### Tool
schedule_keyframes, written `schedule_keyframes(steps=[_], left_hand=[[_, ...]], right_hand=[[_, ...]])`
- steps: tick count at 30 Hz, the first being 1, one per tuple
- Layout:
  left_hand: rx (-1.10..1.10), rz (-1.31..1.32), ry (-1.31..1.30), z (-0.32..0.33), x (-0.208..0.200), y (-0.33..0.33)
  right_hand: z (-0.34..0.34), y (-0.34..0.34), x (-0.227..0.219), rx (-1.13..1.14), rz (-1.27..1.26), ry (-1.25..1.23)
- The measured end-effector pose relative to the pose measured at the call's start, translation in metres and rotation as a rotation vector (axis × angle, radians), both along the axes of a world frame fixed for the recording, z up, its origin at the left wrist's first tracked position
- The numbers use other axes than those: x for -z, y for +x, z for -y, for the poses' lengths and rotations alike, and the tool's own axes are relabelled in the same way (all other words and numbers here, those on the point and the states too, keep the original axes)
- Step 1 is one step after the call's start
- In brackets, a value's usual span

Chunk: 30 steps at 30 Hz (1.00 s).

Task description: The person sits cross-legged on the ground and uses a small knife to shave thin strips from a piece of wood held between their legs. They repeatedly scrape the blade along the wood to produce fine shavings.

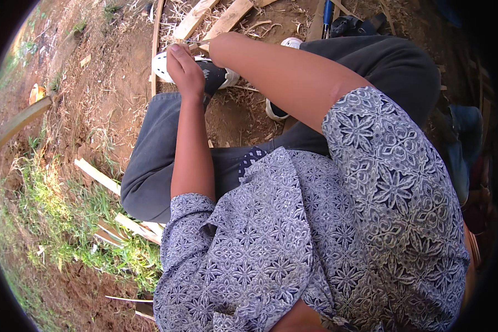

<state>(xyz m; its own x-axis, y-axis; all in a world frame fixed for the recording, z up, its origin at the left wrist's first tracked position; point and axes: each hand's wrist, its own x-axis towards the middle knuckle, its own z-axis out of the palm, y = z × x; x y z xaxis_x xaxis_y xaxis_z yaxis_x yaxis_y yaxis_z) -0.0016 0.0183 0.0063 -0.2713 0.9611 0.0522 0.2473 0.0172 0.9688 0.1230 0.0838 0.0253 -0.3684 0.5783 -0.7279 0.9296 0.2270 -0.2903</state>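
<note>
My left hand is closed, with its thumb on top, above the white shoe on my left-side foot. A thin strip runs from its fingertips toward the end of my right arm. The strip's material is too small to make out. My right arm reaches across from the right, and its far end comes close to my left hand. The fingers of my right hand are hidden behind that arm, so its grip does not show.
Pale split wood pieces and shavings lie on the dirt beyond my feet. A blue-handled tool is at the upper right. A curved pole enters from the left. More cut strips lie on the grass beside my knee.
</note>
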Motion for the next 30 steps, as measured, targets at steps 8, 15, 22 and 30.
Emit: schedule_keyframes(steps=[8,15,22,30], left_hand=[[0.157,-0.226,0.136,0.006,-0.006,0.026],[0.077,0.047,0.084,0.006,0.000,-0.005],[0.099,0.095,0.074,0.008,0.008,0.002],[0.134,0.003,0.061,0.010,0.015,0.012]], right_hand=[[0.023,0.037,0.091,0.350,0.033,0.094],[0.023,0.064,0.045,0.239,-0.247,0.009],[0.029,0.034,0.013,0.167,-0.269,0.089],[0.011,0.014,0.029,0.102,-0.005,0.004]])
